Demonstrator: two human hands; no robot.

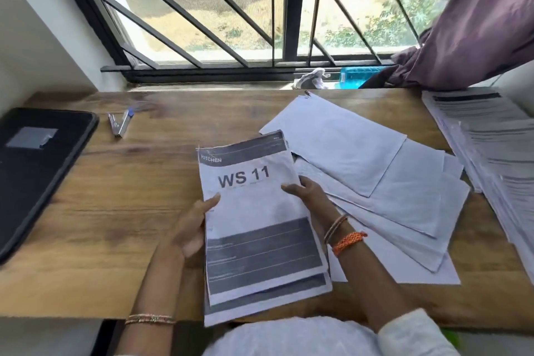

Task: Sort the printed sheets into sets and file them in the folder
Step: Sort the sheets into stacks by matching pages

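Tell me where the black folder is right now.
In the head view the black folder lies closed at the left edge of the wooden desk, just left of the stapler and pen, far from the held sheets.

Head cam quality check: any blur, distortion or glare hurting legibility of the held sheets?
Head view: daylight from the window, no harsh glare; wide-angle bends the desk edges; "WS 11" on the held sheets reads clearly, smaller print smeared; right-hand stack blurred.

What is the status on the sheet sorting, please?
Left hand and right hand both grip the WS 11 set. Folder closed, far left. Nothing blocking.
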